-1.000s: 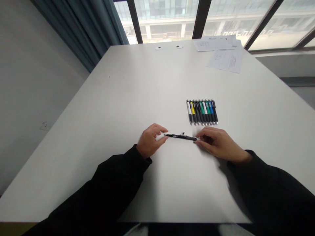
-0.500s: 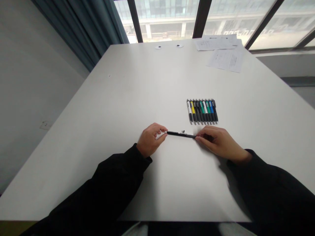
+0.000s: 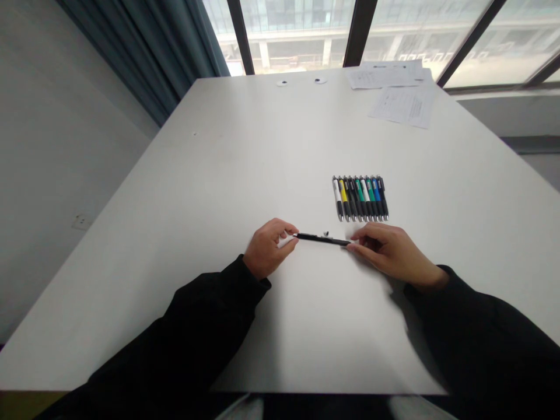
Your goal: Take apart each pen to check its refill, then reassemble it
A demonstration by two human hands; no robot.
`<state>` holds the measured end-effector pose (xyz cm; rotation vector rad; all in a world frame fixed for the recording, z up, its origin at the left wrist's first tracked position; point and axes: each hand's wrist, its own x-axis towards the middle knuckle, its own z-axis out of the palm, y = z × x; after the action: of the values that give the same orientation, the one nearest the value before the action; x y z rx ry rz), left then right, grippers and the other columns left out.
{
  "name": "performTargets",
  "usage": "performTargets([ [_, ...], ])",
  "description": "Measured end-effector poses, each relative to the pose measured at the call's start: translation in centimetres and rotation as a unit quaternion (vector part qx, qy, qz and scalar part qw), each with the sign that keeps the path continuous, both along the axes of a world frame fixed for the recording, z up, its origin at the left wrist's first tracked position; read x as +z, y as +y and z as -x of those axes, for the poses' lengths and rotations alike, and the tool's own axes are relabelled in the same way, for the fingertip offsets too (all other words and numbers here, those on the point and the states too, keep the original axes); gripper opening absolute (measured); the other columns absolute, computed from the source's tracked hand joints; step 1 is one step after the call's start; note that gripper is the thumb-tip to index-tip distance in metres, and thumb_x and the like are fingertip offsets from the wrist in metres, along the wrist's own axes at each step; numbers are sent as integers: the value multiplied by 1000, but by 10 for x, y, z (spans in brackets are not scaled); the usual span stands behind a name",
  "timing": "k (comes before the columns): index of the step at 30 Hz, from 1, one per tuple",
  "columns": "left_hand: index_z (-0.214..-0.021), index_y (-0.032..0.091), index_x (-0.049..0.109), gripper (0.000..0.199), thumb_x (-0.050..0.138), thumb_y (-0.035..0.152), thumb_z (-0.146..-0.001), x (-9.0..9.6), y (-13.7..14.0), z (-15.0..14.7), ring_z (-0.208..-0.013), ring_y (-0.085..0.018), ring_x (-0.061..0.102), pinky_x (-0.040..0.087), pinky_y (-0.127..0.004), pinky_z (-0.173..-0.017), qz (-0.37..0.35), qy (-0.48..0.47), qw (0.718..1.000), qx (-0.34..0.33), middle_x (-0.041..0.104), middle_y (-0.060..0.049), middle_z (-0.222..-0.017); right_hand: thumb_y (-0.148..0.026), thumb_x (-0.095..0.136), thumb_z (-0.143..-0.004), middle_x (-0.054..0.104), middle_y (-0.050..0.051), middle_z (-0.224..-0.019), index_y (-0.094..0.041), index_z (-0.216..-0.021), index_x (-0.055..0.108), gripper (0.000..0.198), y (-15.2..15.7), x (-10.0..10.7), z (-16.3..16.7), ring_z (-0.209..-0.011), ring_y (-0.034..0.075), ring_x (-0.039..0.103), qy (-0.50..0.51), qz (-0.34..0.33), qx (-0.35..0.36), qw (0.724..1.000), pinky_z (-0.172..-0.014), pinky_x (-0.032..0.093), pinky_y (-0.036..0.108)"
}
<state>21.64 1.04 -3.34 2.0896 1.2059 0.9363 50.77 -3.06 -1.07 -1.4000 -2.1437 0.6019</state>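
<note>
A black pen (image 3: 322, 239) lies crosswise between my two hands, low over the white table (image 3: 245, 157). My left hand (image 3: 270, 248) pinches its left end between thumb and index finger. At the pen's right end, the thumb and fingertips of my right hand (image 3: 389, 251) close around the tip. Just beyond the pen's middle is a tiny dark-and-silver piece (image 3: 326, 233), too small to name. Farther off, several click pens (image 3: 360, 198) in white, yellow, black, green and blue lie side by side in a neat row.
Printed paper sheets (image 3: 402, 105) lie at the far right of the table. Two white ovals with dark spots (image 3: 283, 83) are near the far edge. Behind the table are a window and a blue curtain (image 3: 149, 52); a wall stands to the left.
The fingertips of my right hand have loosened or shifted very slightly at the pen's right end, baring a little more of it. Otherwise both hands and the pen look unmoved.
</note>
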Motion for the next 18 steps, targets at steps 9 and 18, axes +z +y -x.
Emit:
performTargets([
  [9,-60,21,28,42,67,15,-75,3,1,1,-62,-11,42,36,-27,-61,-6,23,1000,-9,44,4,-65,-41,65,-91,66,4,-75,-20,-90,69,21,0,-2,-1,-66,16,59,-5,0,-1,1000,-63,46,29],
  [18,-57,20,16,52,61,19,-83,2,-1,1,-52,-10,32,28,-28,-53,-13,4,999,-37,32,4,-56,-42,65,-90,65,3,-76,-20,-91,69,22,0,-1,-1,-67,16,58,-6,12,2,1000,-64,46,30],
])
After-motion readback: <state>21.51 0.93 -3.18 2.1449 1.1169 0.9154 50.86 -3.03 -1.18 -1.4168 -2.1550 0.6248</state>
